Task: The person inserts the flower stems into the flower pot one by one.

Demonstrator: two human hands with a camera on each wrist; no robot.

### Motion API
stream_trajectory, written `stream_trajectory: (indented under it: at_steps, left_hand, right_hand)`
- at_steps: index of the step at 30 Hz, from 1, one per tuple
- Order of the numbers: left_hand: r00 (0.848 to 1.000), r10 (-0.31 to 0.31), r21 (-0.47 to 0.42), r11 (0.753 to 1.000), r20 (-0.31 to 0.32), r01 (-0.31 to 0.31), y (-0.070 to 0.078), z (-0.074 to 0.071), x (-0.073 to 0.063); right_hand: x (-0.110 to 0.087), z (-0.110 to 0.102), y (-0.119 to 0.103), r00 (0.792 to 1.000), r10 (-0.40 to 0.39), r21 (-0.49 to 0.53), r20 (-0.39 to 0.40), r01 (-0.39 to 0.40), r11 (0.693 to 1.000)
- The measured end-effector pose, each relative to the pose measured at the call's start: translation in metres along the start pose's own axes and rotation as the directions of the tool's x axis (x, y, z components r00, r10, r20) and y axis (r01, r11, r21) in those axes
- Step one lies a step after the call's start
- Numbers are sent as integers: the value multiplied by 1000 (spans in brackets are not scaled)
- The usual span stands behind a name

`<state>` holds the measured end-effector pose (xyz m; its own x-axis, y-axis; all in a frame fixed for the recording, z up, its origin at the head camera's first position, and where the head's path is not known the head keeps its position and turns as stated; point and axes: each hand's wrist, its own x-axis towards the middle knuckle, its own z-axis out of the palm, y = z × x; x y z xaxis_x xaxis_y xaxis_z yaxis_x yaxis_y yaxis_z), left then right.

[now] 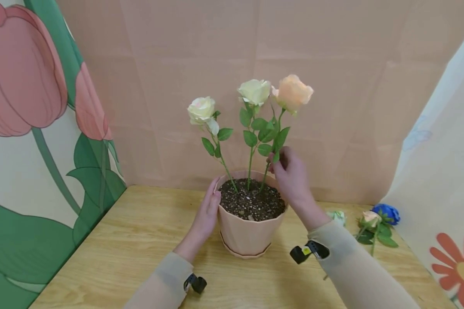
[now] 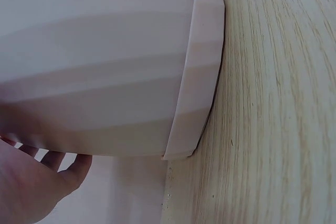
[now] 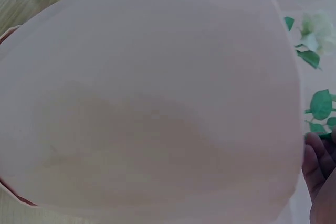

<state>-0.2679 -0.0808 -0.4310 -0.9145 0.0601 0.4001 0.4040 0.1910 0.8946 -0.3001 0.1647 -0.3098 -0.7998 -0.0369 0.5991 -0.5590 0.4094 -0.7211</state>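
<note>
A pale pink faceted flower pot (image 1: 251, 234) full of dark soil (image 1: 251, 208) stands on its saucer. Against the pot's left side, up near the rim, rests my left hand (image 1: 206, 210); its fingers (image 2: 79, 169) lie along the wall in the left wrist view. With thumb and fingers my right hand (image 1: 294, 178) pinches the stem of a peach rose (image 1: 292, 93), whose lower end meets the soil on the right. Two cream-white roses, one in the middle (image 1: 254, 92) and one leaning left (image 1: 201, 110), also stand in the soil. The pot fills most of the right wrist view.
Right of the pot, on the wooden table (image 1: 158, 240), lie a blue flower (image 1: 387, 213), a pale pink rose (image 1: 370, 219) and a light green flower (image 1: 338, 217) partly behind the right sleeve. A pinkish backdrop (image 1: 352, 107) rises behind the table, with flower-printed sheets at both sides.
</note>
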Motion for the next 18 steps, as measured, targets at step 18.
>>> stream_trajectory:
  at_steps: [18]
  left_hand:
    - [1000, -5, -15, 1000, 11, 5, 2, -2, -2]
  right_hand:
    - [-8, 16, 15, 997, 40, -117, 60, -33, 993]
